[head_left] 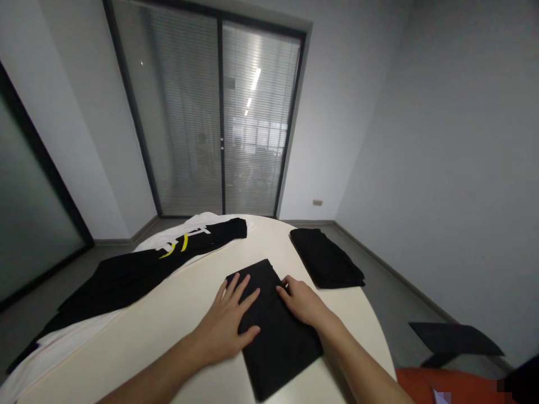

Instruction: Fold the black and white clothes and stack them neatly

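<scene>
A black garment point(282, 348), folded into a flat rectangle, lies on the pale table in front of me. My left hand point(229, 317) rests flat on its left side, fingers spread. At the right edge, my right hand point(301, 300) has its fingers curled and closed on the cloth, with thumb and forefinger near each other. The fingertips under that edge are partly hidden. Another folded black garment point(326, 258) sits farther right, near the table's rim, apart from both hands.
Along the left side of the round table point(185, 297) are spread black clothing point(138, 275) with a white and yellow print and white clothing point(80, 336). An orange seat point(446, 384) and a dark chair part point(457, 338) stand at lower right. Glass doors with blinds point(189, 112) are beyond.
</scene>
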Demonstrator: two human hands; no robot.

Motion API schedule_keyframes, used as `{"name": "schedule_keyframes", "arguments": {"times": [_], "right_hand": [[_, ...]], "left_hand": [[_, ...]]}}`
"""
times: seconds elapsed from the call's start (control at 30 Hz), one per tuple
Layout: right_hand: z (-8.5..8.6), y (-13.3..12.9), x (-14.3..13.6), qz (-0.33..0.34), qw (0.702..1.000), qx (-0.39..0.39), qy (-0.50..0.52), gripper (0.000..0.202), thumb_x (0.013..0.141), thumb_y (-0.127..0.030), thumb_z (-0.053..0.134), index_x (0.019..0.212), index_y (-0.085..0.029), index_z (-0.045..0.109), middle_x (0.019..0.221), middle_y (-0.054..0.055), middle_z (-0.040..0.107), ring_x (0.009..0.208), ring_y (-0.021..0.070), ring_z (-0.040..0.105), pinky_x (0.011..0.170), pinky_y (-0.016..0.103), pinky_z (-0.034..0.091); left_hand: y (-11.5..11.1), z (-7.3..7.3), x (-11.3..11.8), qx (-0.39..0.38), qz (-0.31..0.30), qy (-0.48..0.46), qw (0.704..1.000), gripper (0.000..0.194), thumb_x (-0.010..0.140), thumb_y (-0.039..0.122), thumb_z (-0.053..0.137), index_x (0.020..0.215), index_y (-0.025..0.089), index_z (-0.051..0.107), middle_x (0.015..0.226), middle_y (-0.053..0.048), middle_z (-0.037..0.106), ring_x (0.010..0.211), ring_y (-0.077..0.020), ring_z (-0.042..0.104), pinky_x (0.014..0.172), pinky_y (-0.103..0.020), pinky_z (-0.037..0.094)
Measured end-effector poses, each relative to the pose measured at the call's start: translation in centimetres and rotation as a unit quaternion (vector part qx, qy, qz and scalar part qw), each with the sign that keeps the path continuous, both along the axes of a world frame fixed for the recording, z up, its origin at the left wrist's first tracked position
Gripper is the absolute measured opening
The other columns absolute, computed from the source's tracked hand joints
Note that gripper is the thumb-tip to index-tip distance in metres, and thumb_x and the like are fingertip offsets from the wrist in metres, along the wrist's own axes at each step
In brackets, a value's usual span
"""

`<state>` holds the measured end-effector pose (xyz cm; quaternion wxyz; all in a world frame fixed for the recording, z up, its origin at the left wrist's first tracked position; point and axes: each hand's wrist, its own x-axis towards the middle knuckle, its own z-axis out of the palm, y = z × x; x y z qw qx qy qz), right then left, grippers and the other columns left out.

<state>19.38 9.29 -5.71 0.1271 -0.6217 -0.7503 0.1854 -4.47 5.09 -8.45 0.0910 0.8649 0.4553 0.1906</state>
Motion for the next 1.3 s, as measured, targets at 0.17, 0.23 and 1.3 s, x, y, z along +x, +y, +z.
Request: {"name": "schedule_keyframes", "arguments": {"times": [0.17,0.23,1.3], "right_hand": [[-0.4,0.5,0.3,-0.039,0.999,-0.007,-0.009,0.036,0.096,-0.050,0.047,0.100,-0.017,0.063,0.097,0.015,0.073,0.088,0.0260,0.069,0.073,0.033,0.045],[-0.5,0.6,0.4,-0.039,0.999,-0.005,-0.006,0.036,0.096,-0.051,0.048,0.099,-0.018,0.062,0.095,0.014,0.073,0.086,0.0253,0.068,0.071,0.032,0.044],[9.9,15.4,13.3,-0.064,0.975,0.172,0.127,0.024,0.094,-0.035,0.055,0.110,-0.019,0.060,0.098,0.008,0.074,0.083,0.0184,0.067,0.077,0.030,0.052]], "left_hand": [[-0.3,0.0,0.3,0.017,0.002,-0.017,1.000,0.072,0.088,0.036,0.062,0.154,0.031,0.034,0.165,-0.006,0.020,0.151,-0.0348,0.020,0.120,-0.062,0.022],[-0.5,-0.2,0.4,-0.016,-0.025,-0.004,1.000,0.085,0.083,0.047,0.068,0.157,0.034,0.027,0.166,-0.007,0.015,0.151,-0.0384,0.013,0.118,-0.065,0.021],[2.5,-3.6,-1.4,0.025,0.108,0.008,0.994,0.058,0.101,0.049,0.037,0.149,0.018,0.044,0.155,-0.009,0.043,0.147,-0.0293,0.032,0.120,-0.051,0.028]]}}
